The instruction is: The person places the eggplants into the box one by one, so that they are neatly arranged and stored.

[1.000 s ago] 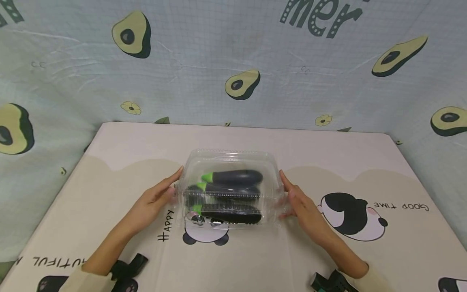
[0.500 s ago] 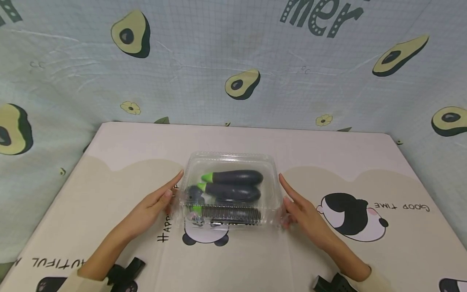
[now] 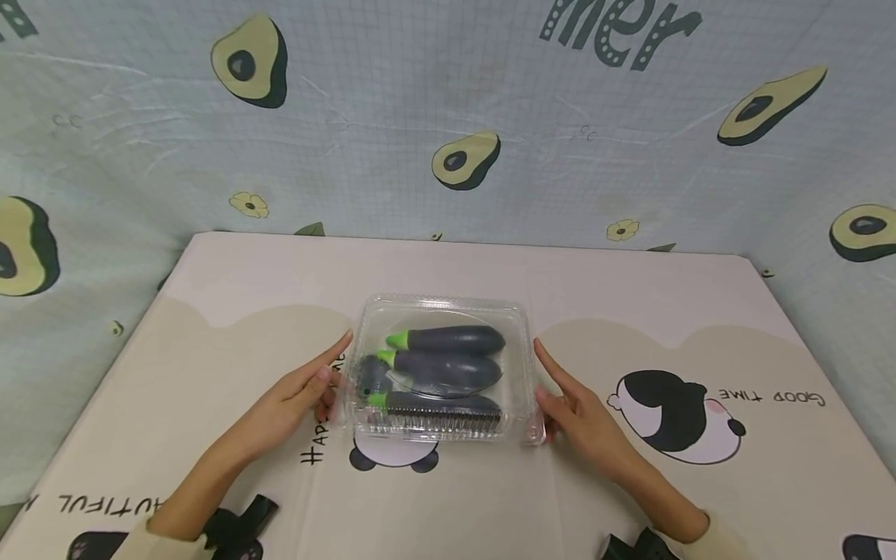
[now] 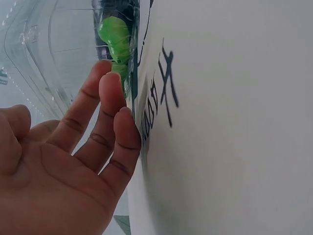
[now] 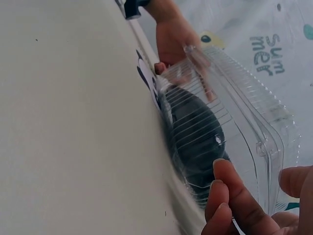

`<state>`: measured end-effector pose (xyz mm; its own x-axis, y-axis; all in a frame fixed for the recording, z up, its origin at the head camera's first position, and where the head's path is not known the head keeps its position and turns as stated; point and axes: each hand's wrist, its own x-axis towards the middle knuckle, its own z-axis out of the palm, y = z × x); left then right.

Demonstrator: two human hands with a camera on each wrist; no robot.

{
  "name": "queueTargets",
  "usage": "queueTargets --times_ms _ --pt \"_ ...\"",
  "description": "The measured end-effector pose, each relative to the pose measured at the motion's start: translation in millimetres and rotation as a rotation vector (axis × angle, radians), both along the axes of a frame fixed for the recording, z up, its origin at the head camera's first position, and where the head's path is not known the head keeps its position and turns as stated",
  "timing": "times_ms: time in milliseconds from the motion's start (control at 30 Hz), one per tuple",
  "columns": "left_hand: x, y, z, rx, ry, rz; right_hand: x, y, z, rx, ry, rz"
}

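A clear plastic food box (image 3: 514, 319) lies at the middle of the table, its hinged lid down. Through the lid show several dark toy eggplants (image 3: 448, 372) with green stem ends. My left hand (image 3: 283, 404) is at the box's left side, index finger stretched along it. In the left wrist view, the loosely bent fingers (image 4: 117, 139) stand right at the side wall, near a green stem end (image 4: 116, 39). My right hand (image 3: 584, 416) is at the right side. In the right wrist view, its thumb is right at the rim and its bent fingers (image 5: 232, 183) are beside the base.
The table cover (image 3: 434, 498) carries printed animals and words. Behind it hangs a pale curtain (image 3: 350, 78) with avocado prints. Black wrist mounts (image 3: 241, 525) sit on both forearms.
The box's lid has come down, its ribbed front edge moving toward me. Both hands have followed it slightly downward at the sides. The eggplants have stayed in place.
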<state>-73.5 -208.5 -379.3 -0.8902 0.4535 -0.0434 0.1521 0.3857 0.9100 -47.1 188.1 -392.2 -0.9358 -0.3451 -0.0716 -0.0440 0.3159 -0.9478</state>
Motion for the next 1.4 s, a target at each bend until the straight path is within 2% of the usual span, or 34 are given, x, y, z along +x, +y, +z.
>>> queueTargets --times_ms 200,333,400,600,800,867,1033,1200,1400 --pt "6.7 1.0 2.2 0.014 0.02 0.011 0.0 -1 0.2 -0.038 0.003 0.015" --pt "12.1 1.3 2.2 0.07 0.006 0.0 0.3 -1 1.0 -0.05 -0.003 0.01" --pt "15.6 1.7 1.7 0.124 -0.026 0.0 0.5 -1 1.4 -0.058 -0.005 0.011" --pt "30.2 3.5 0.6 0.287 -0.189 0.018 1.0 -2 1.7 -0.095 -0.015 0.019" --pt "41.6 6.4 -1.1 0.349 -0.216 -0.015 1.7 -2 1.4 -0.105 -0.029 0.018" --pt "42.7 8.7 -1.4 0.37 -0.225 -0.019 2.2 -3 1.7 -0.097 -0.031 0.014" --pt "42.7 15.1 -2.6 0.419 -0.288 0.016 4.7 -4 4.0 -0.085 -0.046 -0.007" --pt "42.7 20.1 -2.5 0.465 -0.338 0.04 13.9 -4 8.1 -0.103 -0.058 0.005" --pt "43.9 25.4 -1.7 0.537 -0.381 0.067 28.2 -6 10.8 -0.235 -0.088 0.076"
